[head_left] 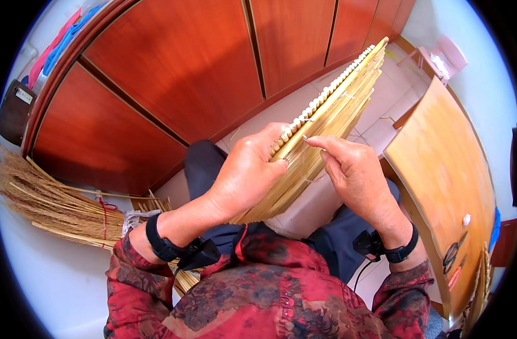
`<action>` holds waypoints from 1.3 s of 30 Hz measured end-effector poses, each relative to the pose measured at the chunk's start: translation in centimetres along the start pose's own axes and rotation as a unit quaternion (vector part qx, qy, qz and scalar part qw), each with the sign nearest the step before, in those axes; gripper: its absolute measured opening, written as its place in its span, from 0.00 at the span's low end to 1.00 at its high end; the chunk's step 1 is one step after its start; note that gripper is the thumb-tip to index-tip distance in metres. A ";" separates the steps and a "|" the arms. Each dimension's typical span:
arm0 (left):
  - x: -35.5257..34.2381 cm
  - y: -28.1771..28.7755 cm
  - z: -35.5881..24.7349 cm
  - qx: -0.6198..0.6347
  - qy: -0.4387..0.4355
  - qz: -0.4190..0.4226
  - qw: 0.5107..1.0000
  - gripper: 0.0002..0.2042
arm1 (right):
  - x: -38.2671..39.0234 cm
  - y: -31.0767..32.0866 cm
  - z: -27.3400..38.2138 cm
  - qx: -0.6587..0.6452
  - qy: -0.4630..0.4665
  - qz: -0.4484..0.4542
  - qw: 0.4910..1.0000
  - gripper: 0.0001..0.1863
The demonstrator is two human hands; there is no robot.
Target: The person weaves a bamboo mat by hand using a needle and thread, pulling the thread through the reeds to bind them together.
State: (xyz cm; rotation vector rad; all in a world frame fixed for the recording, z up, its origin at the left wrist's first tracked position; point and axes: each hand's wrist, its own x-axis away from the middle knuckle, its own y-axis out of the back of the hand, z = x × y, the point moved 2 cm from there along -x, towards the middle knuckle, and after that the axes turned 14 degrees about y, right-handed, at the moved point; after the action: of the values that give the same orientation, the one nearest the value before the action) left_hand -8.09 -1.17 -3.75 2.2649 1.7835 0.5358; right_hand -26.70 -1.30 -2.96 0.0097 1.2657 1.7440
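A long row of pale yellow reed stalks [360, 90], bound side by side into a mat with a knobbly white cut edge, slants up and away from my lap. My left hand [248, 169] grips its near end, thumb pressed on the side. Just right of it, my right hand [348, 175] has bent, closed fingers at the stalks, the fingertips on a small thin thing at the binding, too small to name. Thin pale threads hang from the stalks.
Tufted stalks tied with red string [55, 203] lie at left. A wooden table [439, 158] at right holds scissors [453, 254] and a red-handled tool [456, 277]. Red-brown cabinets [202, 56] line the back; a pink chair [450, 56] stands top right.
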 end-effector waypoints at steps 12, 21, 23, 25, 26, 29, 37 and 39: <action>1.2 -5.2 6.6 -0.094 -0.079 -0.062 0.990 0.22 | 6.8 -4.8 -1.6 -0.127 -0.145 0.009 0.981 0.14; 2.2 -6.2 9.9 -0.122 -0.103 -0.007 0.987 0.25 | 10.8 -7.1 -1.4 -0.246 -0.291 0.007 0.925 0.10; 2.2 -6.2 9.9 -0.111 -0.126 0.001 0.986 0.25 | 11.6 -7.0 -1.2 -0.248 -0.301 -0.001 0.921 0.09; 2.4 -6.4 9.5 -0.100 -0.144 0.064 0.982 0.26 | 12.5 -6.3 -1.4 -0.265 -0.307 0.005 0.914 0.08; 2.6 -6.0 9.2 -0.085 -0.110 0.121 0.983 0.29 | 12.3 -5.7 -1.2 -0.267 -0.312 0.008 0.911 0.07; 2.6 -5.6 9.7 0.009 -0.031 0.182 0.983 0.32 | 12.8 -5.1 -1.4 -0.282 -0.341 0.012 0.897 0.06; 2.4 -6.3 9.8 0.029 -0.024 0.209 0.977 0.35 | 14.7 -4.0 -1.9 -0.291 -0.372 0.038 0.880 0.04; 2.4 -6.3 9.8 0.025 -0.026 0.209 0.977 0.35 | 14.9 -4.0 -2.2 -0.286 -0.357 0.052 0.888 0.04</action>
State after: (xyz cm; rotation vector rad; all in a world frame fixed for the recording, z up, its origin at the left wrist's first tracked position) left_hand -9.23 3.32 -14.67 2.6759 1.3091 0.4958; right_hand -33.40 7.26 -14.18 0.3506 0.2016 1.8873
